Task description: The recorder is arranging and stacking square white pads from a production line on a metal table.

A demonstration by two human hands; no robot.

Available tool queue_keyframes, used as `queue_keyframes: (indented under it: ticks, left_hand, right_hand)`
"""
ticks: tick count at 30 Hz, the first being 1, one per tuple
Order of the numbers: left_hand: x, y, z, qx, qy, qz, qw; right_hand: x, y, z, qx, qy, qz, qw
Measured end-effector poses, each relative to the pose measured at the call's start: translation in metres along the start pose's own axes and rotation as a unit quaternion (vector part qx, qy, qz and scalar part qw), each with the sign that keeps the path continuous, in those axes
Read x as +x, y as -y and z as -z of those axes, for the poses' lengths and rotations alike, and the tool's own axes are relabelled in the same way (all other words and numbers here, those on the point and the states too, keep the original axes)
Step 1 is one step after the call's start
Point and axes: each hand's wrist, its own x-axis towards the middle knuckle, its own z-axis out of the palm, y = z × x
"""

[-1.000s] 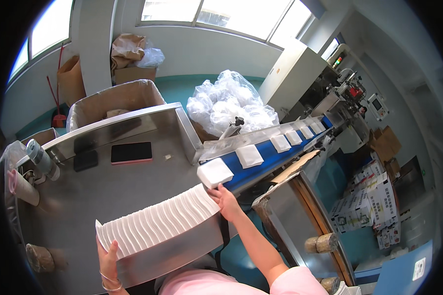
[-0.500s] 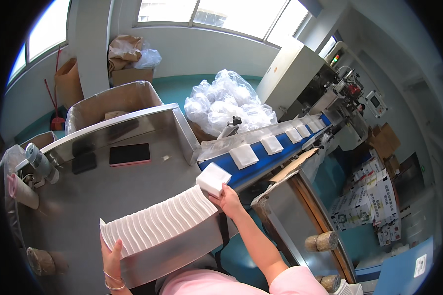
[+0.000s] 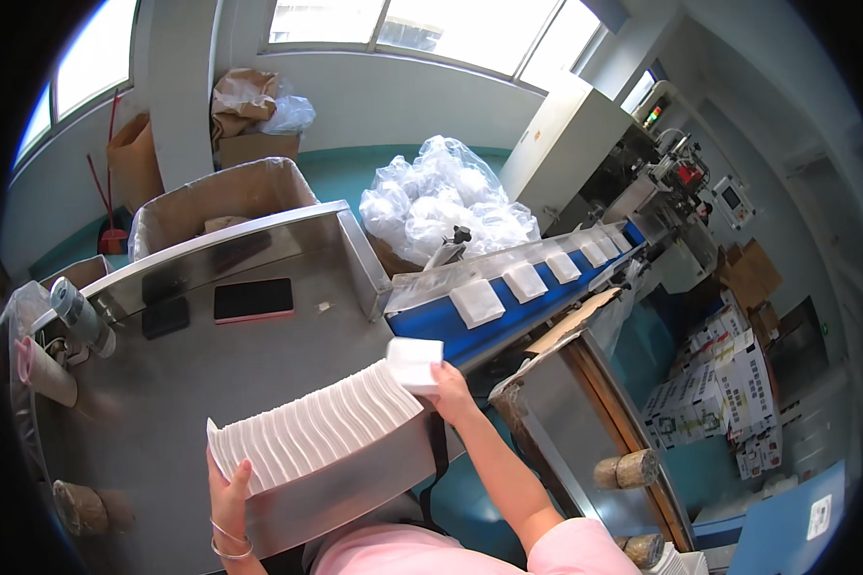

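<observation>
A long row of folded white paper napkins [image 3: 312, 436] stands on edge along the near side of the steel table. My left hand [image 3: 228, 487] clasps the row's left end, thumb at the front and the other fingers partly hidden behind it. At the opposite end, my right hand [image 3: 445, 393] grips a small bundle of napkins [image 3: 414, 362] by its right edge. That bundle sits against the row's right end. Beyond it, a blue conveyor belt [image 3: 430, 327] carries several spaced white napkin bundles [image 3: 478, 304].
On the steel table [image 3: 144, 383] lie a phone [image 3: 252, 301] and a dark flat object [image 3: 166, 318]; bottles [image 3: 81, 316] stand at the left edge. A metal rim [image 3: 362, 264] separates table and belt. A wood-edged steel surface [image 3: 585, 422] is at right.
My left hand and the row's left end have shifted right. My right hand has turned and lowered its bundle slightly against the row. Bundles on the belt have slid a little nearer.
</observation>
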Motion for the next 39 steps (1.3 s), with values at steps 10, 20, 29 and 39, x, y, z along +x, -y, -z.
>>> queue_keyframes:
  ticks: [10,20,29,39]
  left_hand:
    - [0.004,0.004,-0.012,-0.009,0.017,-0.015,1.000]
    - [0.004,-0.001,-0.020,-0.009,0.033,-0.019,0.999]
    - [0.008,0.004,-0.020,-0.014,0.028,-0.021,0.999]
    - [0.006,0.000,-0.030,-0.019,0.036,-0.013,0.999]
  right_hand:
    - [-0.021,0.007,-0.018,-0.258,0.192,-0.018,0.947]
    - [-0.001,-0.006,0.001,0.024,0.091,-0.009,0.996]
    - [-0.024,0.006,-0.022,-0.265,0.223,0.136,0.928]
    - [-0.022,0.002,-0.020,-0.219,0.207,0.129,0.945]
